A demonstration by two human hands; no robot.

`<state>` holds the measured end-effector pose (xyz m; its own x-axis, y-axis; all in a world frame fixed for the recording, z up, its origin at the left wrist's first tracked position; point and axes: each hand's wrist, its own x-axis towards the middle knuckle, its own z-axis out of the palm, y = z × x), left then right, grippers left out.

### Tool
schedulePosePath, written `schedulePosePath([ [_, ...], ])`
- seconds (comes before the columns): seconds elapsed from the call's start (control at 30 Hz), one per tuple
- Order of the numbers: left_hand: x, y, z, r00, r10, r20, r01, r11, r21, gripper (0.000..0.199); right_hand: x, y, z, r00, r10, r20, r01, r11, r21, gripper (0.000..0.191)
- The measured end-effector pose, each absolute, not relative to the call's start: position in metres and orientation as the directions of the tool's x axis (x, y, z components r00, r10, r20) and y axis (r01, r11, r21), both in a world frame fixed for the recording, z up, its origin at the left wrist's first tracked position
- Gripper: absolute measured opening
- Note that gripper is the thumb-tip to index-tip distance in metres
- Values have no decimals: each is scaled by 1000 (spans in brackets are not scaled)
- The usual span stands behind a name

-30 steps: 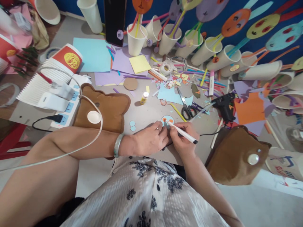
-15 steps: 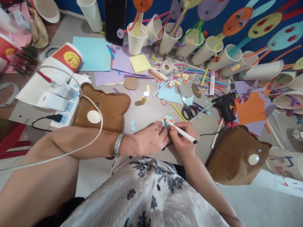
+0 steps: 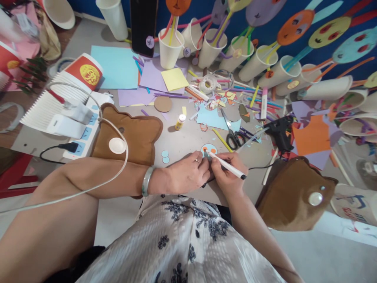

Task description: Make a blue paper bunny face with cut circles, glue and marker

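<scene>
My right hand [image 3: 228, 177] is closed around a white marker [image 3: 229, 167], black at its rear end. The marker's tip meets a light-blue paper face [image 3: 209, 147] with orange eye spots, lying on the table. My left hand [image 3: 188, 173], with a ring and a bangle at the wrist, presses curled fingers along the near left edge of that face, partly covering it. To its left lie joined small light-blue paper circles [image 3: 165, 156]. Black-handled scissors [image 3: 235, 138] and a yellow stick [image 3: 222, 140] rest just beyond my right hand. A small yellow tube with a white cap [image 3: 180, 122] stands farther back.
Brown cushions [image 3: 138, 135] lie left and right. A power strip [image 3: 84, 135] with a trailing cable [image 3: 126, 145] is at left. A black glue gun [image 3: 279, 135] lies at right. Paper cups [image 3: 171, 51] with puppets line the back. Paper scraps [image 3: 216, 118] and tape [image 3: 207, 83] litter the middle.
The marker tip has shifted very slightly over the paper face. Both hands stay in nearly the same place.
</scene>
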<state>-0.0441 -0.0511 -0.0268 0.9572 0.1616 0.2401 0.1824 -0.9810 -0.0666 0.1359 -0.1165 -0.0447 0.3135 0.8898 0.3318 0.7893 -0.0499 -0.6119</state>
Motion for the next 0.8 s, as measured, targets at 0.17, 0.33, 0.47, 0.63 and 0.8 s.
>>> schedulePosePath([
  [0.17,-44,-50,-26,961,153,232,170,-984,-55,30,136,-116,-45,314,886,342,790,-44,-611,11],
  [0.33,-44,-50,-26,960,151,235,165,-985,-42,29,137,-117,-46,323,890,323,791,-67,-608,14],
  [0.47,-44,-50,-26,964,146,222,161,-986,-49,30,137,-117,-47,316,888,335,794,-54,-606,13],
  [0.63,-44,-50,-26,958,141,248,164,-984,-74,30,137,-116,-48,301,890,344,795,-35,-605,13],
  [0.8,-44,-50,-26,957,155,244,179,-980,-81,32,137,-116,-47,289,893,344,802,-30,-597,14],
])
